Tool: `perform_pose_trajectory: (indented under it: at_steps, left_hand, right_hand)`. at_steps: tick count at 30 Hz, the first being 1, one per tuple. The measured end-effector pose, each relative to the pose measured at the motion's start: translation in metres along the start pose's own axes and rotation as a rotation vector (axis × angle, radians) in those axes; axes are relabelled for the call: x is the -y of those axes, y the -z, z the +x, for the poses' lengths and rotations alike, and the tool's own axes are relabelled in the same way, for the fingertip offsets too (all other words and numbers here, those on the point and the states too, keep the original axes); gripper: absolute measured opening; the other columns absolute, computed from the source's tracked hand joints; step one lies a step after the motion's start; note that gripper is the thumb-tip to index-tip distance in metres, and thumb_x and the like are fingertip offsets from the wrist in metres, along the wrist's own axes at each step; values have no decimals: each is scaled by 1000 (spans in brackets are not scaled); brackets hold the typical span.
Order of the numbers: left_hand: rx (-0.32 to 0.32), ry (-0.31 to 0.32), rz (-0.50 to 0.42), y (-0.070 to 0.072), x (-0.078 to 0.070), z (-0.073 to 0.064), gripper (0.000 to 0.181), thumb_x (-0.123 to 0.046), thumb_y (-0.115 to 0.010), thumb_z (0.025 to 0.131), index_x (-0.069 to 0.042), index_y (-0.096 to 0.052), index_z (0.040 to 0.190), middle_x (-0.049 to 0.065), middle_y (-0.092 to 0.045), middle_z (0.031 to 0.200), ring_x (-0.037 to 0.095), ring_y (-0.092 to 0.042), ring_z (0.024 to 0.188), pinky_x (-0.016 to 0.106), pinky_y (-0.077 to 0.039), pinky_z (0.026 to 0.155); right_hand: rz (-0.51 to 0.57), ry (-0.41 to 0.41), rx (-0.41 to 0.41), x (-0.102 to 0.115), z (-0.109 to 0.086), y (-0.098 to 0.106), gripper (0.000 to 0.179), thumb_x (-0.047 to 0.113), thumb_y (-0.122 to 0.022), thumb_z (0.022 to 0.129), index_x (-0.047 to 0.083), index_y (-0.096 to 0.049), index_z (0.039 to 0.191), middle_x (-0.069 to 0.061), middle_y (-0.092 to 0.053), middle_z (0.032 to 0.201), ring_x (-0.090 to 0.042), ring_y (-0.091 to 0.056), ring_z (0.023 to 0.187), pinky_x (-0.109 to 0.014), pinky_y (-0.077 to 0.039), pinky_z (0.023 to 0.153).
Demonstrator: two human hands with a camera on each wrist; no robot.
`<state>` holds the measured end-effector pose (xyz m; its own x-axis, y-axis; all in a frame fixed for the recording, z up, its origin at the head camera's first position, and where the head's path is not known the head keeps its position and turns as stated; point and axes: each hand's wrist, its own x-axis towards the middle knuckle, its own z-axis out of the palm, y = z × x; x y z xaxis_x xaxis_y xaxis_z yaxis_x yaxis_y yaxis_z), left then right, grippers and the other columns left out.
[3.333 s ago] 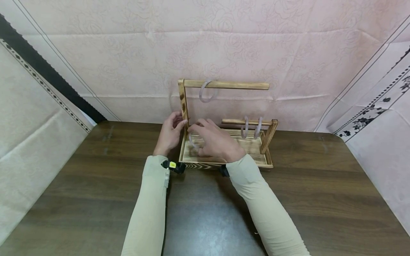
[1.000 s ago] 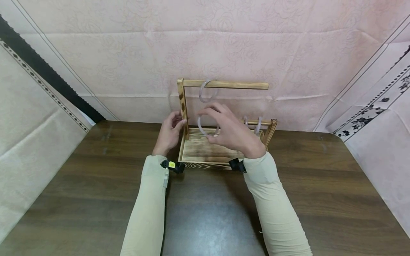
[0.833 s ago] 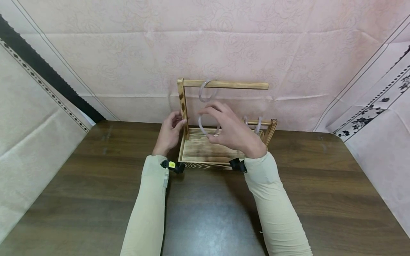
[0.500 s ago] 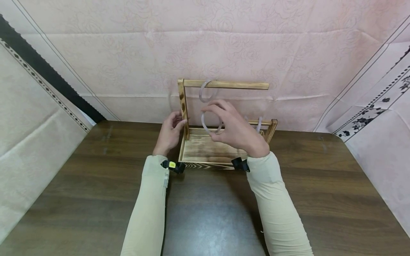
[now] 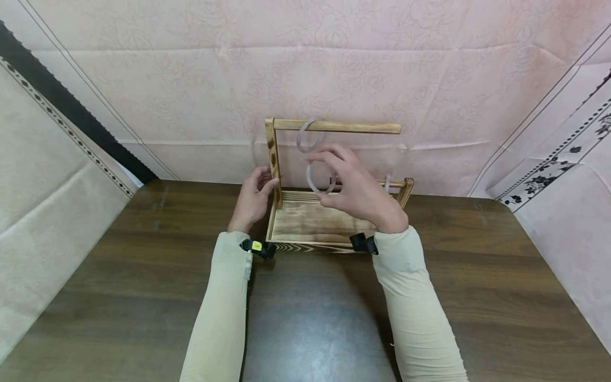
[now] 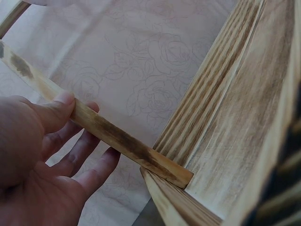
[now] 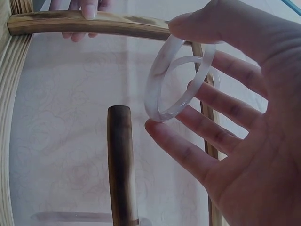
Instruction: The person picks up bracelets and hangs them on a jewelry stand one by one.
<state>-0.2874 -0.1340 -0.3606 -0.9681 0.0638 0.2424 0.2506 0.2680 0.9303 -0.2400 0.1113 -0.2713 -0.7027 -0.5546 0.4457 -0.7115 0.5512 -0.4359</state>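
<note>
My right hand (image 5: 358, 191) pinches a translucent pale bangle (image 7: 153, 89) between thumb and fingertips, above the tray of a wooden jewelry stand. In the right wrist view, the free end of the stand's lower bar (image 7: 120, 155) points up beside the bangle, apart from it. My left hand (image 5: 254, 199) grips the stand's left upright post (image 6: 117, 136), thumb on one side and fingers on the other. A second bangle (image 5: 299, 139) hangs on the upper bar (image 5: 358, 127). Another bangle (image 5: 387, 183) shows on the lower bar near its right post, partly behind my right hand.
The stand's shallow tray (image 5: 315, 223) sits at the back of a dark wooden table (image 5: 305, 318). Right behind it rises a pale cloth backdrop (image 5: 429, 95) with a rose pattern. The upper bar's right end is free, with no post under it.
My right hand has lifted the bangle from low by the left post and carried it up and rightward toward the lower bar's free end. My left hand stays on the post.
</note>
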Motion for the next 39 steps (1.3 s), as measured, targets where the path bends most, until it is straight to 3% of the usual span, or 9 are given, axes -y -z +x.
perform_pose_trajectory:
  at_steps: [4, 8, 16, 27, 31, 36, 39]
  left_hand:
    - [12, -2, 12, 1, -17, -9, 35, -3, -50, 105, 10, -48, 137, 31, -57, 138, 41, -56, 131, 48, -46, 113]
    - [15, -3, 15, 1, -18, -10, 34, -3, -50, 105, 10, -48, 137, 30, -57, 137, 40, -57, 131, 48, -46, 112]
    - [1, -2, -2, 0, 12, 6, 36, -8, -52, 106, 4, -49, 140, 25, -58, 138, 36, -57, 131, 47, -45, 113]
    - [-5, -22, -8, -1, 15, 6, 35, -10, -55, 105, 3, -51, 137, 23, -60, 136, 34, -59, 129, 45, -47, 112]
    - [-1, 0, -12, -1, 7, 4, 36, -7, -53, 105, 5, -50, 138, 26, -58, 138, 36, -57, 131, 47, -46, 113]
    - [8, 13, 9, 0, -13, -6, 35, -4, -51, 105, 8, -49, 138, 29, -57, 137, 39, -57, 131, 49, -46, 113]
    - [9, 2, 20, 0, -17, -9, 35, -5, -51, 106, 8, -49, 138, 30, -57, 138, 40, -57, 131, 49, -46, 113]
  right_hand:
    - [24, -34, -2, 0, -1, 2, 69, 4, -79, 80, 18, -55, 143, -6, -44, 150, -22, -50, 106, -41, -53, 90]
    - [22, -50, -14, -2, -1, 4, 70, 4, -80, 80, 18, -55, 143, -5, -45, 149, -25, -51, 100, -42, -56, 89]
    - [3, -49, -47, -6, -3, 7, 66, 7, -80, 83, 17, -55, 143, -4, -48, 146, -22, -51, 92, -39, -54, 84]
    - [1, -37, -101, -9, -4, 11, 64, 8, -82, 83, 18, -57, 141, -5, -48, 146, -22, -53, 90, -35, -48, 88]
    - [-3, -28, -120, -11, -5, 12, 63, 6, -81, 83, 17, -57, 141, -5, -50, 142, -23, -52, 91, -34, -47, 84]
    - [-12, -32, -140, -14, -6, 14, 63, 4, -80, 82, 15, -58, 140, -7, -51, 140, -22, -51, 99, -37, -49, 90]
    - [-12, -42, -144, -15, -6, 15, 63, 3, -80, 82, 14, -57, 140, -7, -50, 142, -21, -52, 105, -38, -51, 93]
